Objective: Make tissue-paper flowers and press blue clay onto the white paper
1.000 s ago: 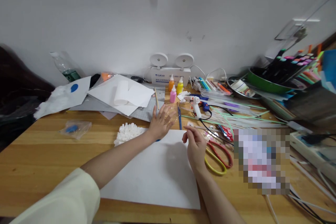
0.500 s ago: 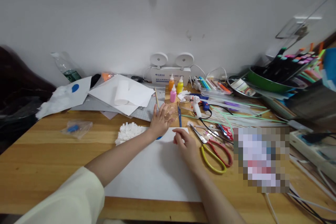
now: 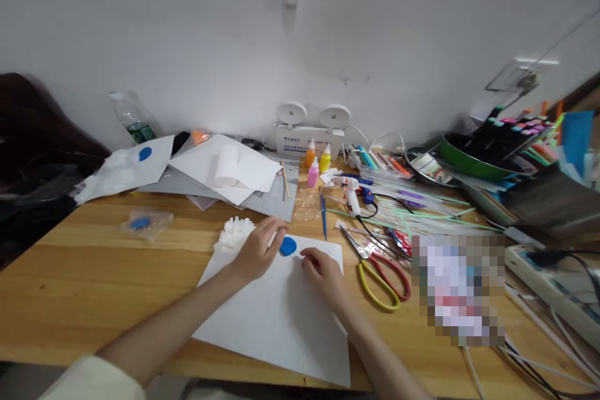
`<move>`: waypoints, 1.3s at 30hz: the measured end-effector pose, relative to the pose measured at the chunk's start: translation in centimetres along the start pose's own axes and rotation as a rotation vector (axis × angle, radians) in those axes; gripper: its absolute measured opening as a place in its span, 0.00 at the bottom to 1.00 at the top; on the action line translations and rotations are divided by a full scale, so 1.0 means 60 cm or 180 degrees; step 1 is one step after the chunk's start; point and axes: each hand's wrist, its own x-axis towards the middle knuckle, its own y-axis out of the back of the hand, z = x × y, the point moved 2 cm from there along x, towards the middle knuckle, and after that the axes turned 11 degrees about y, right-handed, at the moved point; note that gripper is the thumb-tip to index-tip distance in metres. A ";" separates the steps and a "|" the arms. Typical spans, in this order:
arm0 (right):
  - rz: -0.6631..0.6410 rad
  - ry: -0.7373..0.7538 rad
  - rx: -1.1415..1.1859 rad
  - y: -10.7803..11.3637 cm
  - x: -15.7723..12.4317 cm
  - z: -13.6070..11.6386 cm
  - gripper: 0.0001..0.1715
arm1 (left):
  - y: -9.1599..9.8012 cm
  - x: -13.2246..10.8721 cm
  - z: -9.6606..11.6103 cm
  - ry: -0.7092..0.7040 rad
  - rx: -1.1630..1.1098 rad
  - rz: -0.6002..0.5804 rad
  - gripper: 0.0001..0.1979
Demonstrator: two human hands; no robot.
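Markers (image 3: 499, 140) w/ black barrels & multicol. caps sit bunched in the green bowl (image 3: 469, 161), far R of your counter (image 3: 94, 275). Next to it, a small metal dish (image 3: 412, 160) holds a printed, pale roll-like item (image 3: 427, 165); can't tell exactly what. Clear plastic tray (image 3: 380, 174) by the wall: more pens inside, blue/green at one end, orange at the other. Three squeeze bottles stand upright close together mid-counter: orange bottle (image 3: 310, 156), yellow bottle (image 3: 325, 160), pink bottle (image 3: 313, 174). Over on your L, a clear bag (image 3: 162, 223) w/ a blue lump (image 3: 139, 223) in it lies flat.

White sheet (image 3: 276, 319) is in front of you, set at a slight angle, nearest corner by the counter's front edge. Looks smooth & plain exc. a blue disc (image 3: 287, 246) near its far edge: flat, roundish, one solid col. White tuft cluster (image 3: 233, 235), ruffled & bumpy, is at the sheet's far L corner.

Your left hand (image 3: 261, 250) is just L of the disc, thumb & fingers apart w/ a gap btwn. Your right hand (image 3: 324, 272) is over the sheet, just R of the disc, fingers curled in; can't tell if the tips meet or grip anything. Scissors (image 3: 379, 276), red & yellow handles, lie R of the sheet.
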 end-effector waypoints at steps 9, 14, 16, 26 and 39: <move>0.0065 0.0720 -0.1677 -0.023 0.112 -0.014 0.12 | -0.034 -0.137 -0.040 -0.0129 0.1331 -0.0536 0.25; -0.0066 0.0928 -0.2126 -0.064 0.120 -0.007 0.13 | -0.027 -0.143 -0.033 -0.0237 0.1289 -0.0808 0.26; -0.0083 0.0895 -0.2270 -0.075 0.114 -0.002 0.14 | -0.027 -0.144 -0.034 -0.0152 0.1239 -0.0801 0.25; -0.0207 0.0887 -0.2648 -0.099 0.098 -0.040 0.08 | -0.038 -0.153 -0.046 0.0035 0.0996 -0.0486 0.15; -0.0209 0.0901 -0.2584 -0.118 0.082 -0.052 0.09 | -0.040 -0.152 -0.047 0.0005 0.0937 -0.0185 0.12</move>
